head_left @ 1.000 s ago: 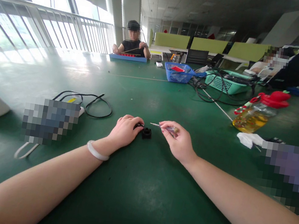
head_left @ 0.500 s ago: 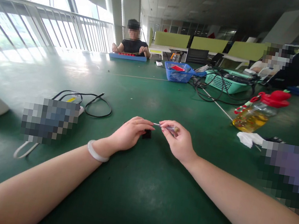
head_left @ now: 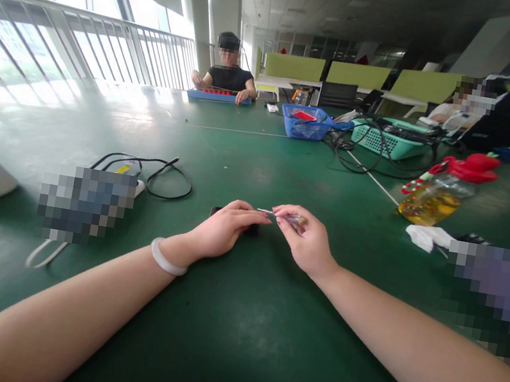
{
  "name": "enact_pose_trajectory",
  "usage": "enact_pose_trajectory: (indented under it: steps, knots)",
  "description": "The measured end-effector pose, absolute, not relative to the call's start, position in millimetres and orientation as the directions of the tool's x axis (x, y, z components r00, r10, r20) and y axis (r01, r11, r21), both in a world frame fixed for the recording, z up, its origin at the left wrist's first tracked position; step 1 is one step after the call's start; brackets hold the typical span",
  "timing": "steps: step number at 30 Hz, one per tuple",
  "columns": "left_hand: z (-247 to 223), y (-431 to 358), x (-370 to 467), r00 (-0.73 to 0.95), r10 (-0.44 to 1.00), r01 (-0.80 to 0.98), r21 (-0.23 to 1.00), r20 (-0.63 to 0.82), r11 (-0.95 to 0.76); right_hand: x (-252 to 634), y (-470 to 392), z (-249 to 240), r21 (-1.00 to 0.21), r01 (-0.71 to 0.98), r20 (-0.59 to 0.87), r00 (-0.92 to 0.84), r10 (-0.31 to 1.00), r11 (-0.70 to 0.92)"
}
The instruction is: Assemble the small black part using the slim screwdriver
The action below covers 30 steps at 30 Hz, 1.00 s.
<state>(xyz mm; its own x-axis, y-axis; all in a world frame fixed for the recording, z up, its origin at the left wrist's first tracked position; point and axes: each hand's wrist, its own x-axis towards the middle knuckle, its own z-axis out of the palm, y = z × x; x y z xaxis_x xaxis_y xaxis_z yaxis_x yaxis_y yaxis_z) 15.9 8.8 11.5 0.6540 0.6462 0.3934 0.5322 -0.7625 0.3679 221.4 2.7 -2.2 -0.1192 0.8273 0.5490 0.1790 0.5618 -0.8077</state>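
Near the middle of the table, my left hand (head_left: 226, 228) lies over a small black box-like object (head_left: 252, 229), its fingers closed around it. Most of that object is hidden under the hand; dark bits show at its left and below the fingertips. Just to the right, my right hand (head_left: 307, 242) pinches a thin screwdriver (head_left: 301, 220) with a translucent handle. The metal shaft points left, close above the left fingertips. Whether its tip touches anything I cannot tell.
On the green table (head_left: 227, 356), a blurred-out item (head_left: 86, 205) with a black cable (head_left: 180, 197) lies left. A red-capped bottle (head_left: 434, 198) stands right, near a white tissue (head_left: 426, 237). Blue (head_left: 305, 128) and green baskets (head_left: 380, 143) stand farther back. A person (head_left: 229, 76) sits opposite.
My left fingers have shifted slightly right and down, and more of the screwdriver shaft shows above them. The right hand has hardly moved. The person opposite has lowered a hand to the table.
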Motion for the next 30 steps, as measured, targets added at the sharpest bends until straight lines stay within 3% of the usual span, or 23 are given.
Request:
enact_pose_trajectory:
  steps: [5,8,11,15,20,24,26,30]
  knots:
    - [10.9,7.8,16.1,0.586,0.690,0.606,0.335,0.425,-0.721,221.6,2.5,-2.6,-0.808,0.165,0.552,-0.124,0.825,0.566]
    - [9.1,9.6,14.2,0.428,0.793,0.767,0.289,0.434,-0.573,221.6,2.0,-2.1,-0.810,0.169,0.547,-0.124,0.828,0.561]
    - [6.4,11.1,11.3,0.288,0.890,0.903,0.208,0.353,-0.375,222.0,1.4,-1.6,-0.814,0.170,0.541,-0.123,0.832,0.555]
    - [1.0,12.5,6.5,0.252,0.918,0.939,0.151,0.306,-0.308,222.9,1.4,-2.0,-0.815,0.181,0.535,-0.125,0.835,0.550]
    - [-5.7,16.8,2.2,0.264,0.887,0.922,0.170,0.378,-0.347,223.2,2.4,-3.7,-0.814,0.192,0.534,-0.122,0.836,0.548]
    - [-0.4,15.8,7.5,0.291,0.856,0.858,0.279,0.427,-0.431,223.0,2.9,-4.3,-0.810,0.193,0.540,-0.126,0.833,0.554]
    - [4.5,12.8,12.0,0.345,0.813,0.776,0.345,0.469,-0.528,222.7,3.0,-4.0,-0.808,0.191,0.544,-0.123,0.830,0.558]
    - [9.3,7.0,18.7,0.508,0.736,0.652,0.358,0.448,-0.668,221.6,2.5,-2.1,-0.802,0.193,0.554,-0.113,0.825,0.566]
